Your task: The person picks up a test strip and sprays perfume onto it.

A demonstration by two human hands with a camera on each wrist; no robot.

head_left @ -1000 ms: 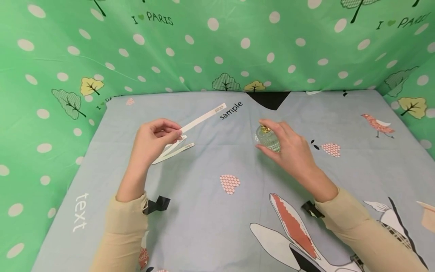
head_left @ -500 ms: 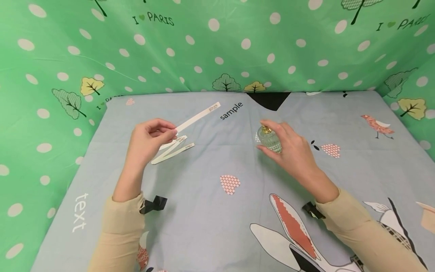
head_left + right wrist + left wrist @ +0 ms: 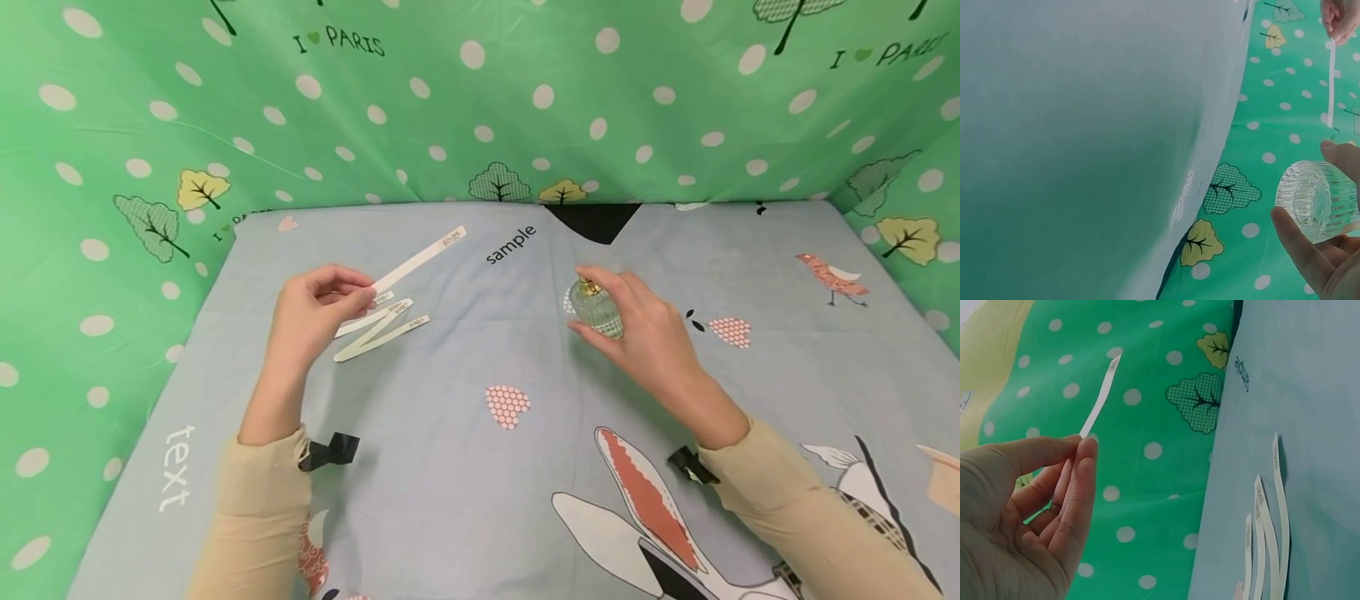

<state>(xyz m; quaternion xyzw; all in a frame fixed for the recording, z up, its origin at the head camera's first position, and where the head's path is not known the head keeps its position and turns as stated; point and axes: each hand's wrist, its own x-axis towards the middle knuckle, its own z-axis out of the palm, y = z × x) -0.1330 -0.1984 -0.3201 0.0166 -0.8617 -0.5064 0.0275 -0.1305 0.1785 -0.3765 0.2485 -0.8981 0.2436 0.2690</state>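
My left hand [image 3: 311, 321] pinches one end of a white paper perfume test strip [image 3: 420, 257] between thumb and fingertips. The strip slants up and away to the right, with small print near its far end; it shows against the green cloth in the left wrist view. Just beyond and below this hand lie several loose strips [image 3: 372, 333], fanned out on the cloth. On the right, a ribbed glass perfume bottle [image 3: 596, 308] with a gold collar is held by my right hand [image 3: 654, 329], thumb at its base and fingers at its top. Its round glass base [image 3: 1310, 200] faces the right wrist camera.
A grey-blue printed cloth [image 3: 465, 467] covers the table. Behind and at the sides hangs a green dotted curtain [image 3: 420, 125]. Black straps [image 3: 330, 452] show at both cuffs.
My left hand has drifted left with the strip, away from the bottle, uncovering more of the loose strips. The right hand and bottle have barely moved.
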